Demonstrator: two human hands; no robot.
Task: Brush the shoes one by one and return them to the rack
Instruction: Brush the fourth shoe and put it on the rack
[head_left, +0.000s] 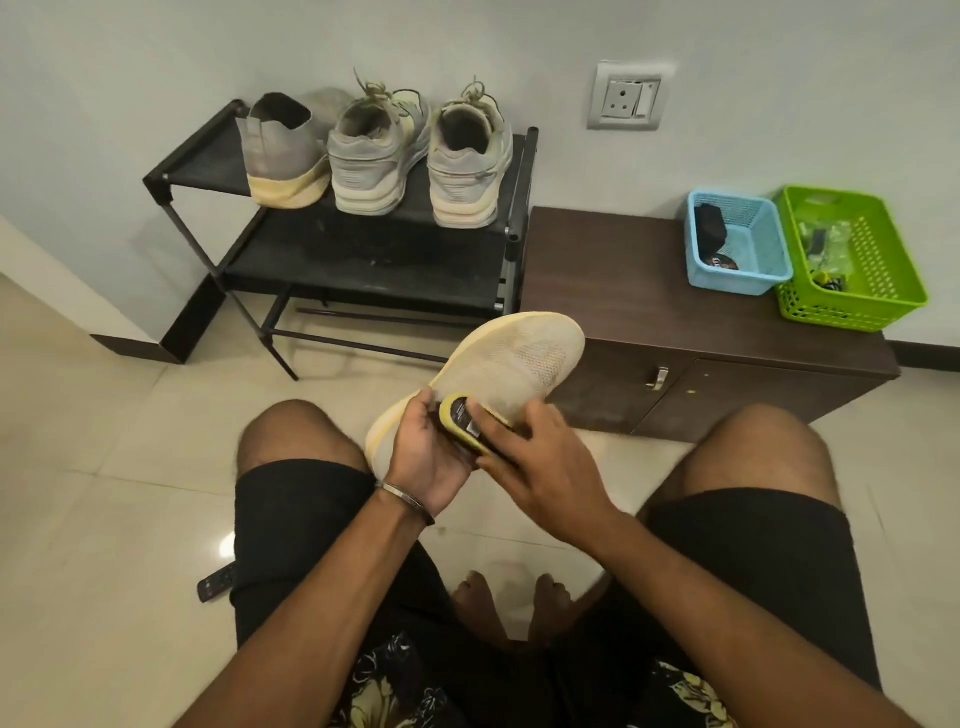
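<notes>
I hold a beige knit shoe (511, 364) with a pale yellow sole above my knees, toe pointing away to the right. My left hand (426, 449) grips its heel end from below. My right hand (530, 452) holds a brush (467, 426) with a black back and yellow rim against the shoe's side near the opening. On the top shelf of the black shoe rack (171, 179) stand three shoes with heels toward me: a matching grey-beige slip-on (283, 150) and a pair of grey laced sneakers (374, 156) (467, 166).
A low brown cabinet (649, 312) stands right of the rack, carrying a blue basket (737, 244) and a green basket (857, 260) of small items. A wall socket (626, 96) is above it. A dark remote (215, 582) lies on the tiled floor by my left thigh.
</notes>
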